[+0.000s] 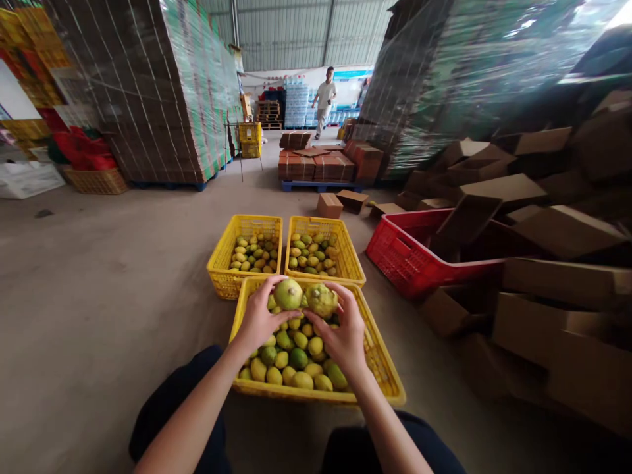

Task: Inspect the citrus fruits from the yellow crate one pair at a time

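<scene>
My left hand [259, 315] grips a smooth, round yellow-green lemon [288, 294] between thumb and fingers. In my right hand [348, 329] is a bumpy, knobbly lemon [322, 301] of a similar colour. The two fruits are held up side by side, close together, with their ends facing me. Below them stands a yellow plastic crate [388, 368] with many yellow and green lemons [299, 359] in it. Behind it are two more yellow crates, a left one [222, 266] and a right one [353, 253], both partly filled with lemons.
A red crate [405, 263] with cardboard in it stands to the right, beside heaped cardboard boxes [557, 309]. Flattened cardboard [316, 168] lies on a blue pallet ahead. Tall wrapped stacks rise on both sides. A person [324, 99] walks in the background.
</scene>
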Demonstrator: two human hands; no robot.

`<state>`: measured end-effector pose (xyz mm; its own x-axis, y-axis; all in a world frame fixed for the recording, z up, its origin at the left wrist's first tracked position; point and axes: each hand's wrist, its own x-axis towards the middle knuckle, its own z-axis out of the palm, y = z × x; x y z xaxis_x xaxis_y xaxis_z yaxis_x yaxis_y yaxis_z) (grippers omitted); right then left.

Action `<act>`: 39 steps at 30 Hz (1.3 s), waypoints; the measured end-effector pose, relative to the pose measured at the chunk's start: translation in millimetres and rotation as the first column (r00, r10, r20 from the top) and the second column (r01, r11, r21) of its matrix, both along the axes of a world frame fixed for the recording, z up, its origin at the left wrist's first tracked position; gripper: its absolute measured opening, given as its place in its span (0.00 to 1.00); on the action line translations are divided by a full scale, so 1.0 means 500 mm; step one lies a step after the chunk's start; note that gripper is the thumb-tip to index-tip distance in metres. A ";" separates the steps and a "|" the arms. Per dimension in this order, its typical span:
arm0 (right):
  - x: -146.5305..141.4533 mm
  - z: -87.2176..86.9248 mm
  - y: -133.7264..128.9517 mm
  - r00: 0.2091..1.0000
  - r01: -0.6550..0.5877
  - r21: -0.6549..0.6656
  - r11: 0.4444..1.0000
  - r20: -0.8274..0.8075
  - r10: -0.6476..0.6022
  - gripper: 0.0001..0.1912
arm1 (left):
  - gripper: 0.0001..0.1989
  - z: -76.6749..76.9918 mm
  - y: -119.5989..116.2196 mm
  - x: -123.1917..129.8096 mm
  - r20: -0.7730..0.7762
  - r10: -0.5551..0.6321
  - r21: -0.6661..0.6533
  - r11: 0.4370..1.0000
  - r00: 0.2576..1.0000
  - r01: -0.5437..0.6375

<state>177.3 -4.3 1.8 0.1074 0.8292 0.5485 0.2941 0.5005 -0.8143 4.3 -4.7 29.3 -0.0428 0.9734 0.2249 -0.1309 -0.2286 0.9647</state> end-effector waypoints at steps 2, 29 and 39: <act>0.001 0.002 0.000 0.999 -0.015 -0.015 1.000 -0.037 0.014 0.27 | 0.21 0.006 -0.002 0.003 0.178 -0.015 -0.075 0.997 0.984 0.029; -0.036 0.035 0.000 0.607 -0.562 -0.402 0.723 -0.794 0.030 0.19 | 0.12 0.014 0.009 0.010 0.683 0.029 -0.367 0.877 0.729 0.309; -0.039 0.033 0.005 0.530 -0.527 -0.535 0.660 -0.815 -0.236 0.13 | 0.16 0.004 0.015 0.000 0.718 0.148 -0.471 0.823 0.680 0.318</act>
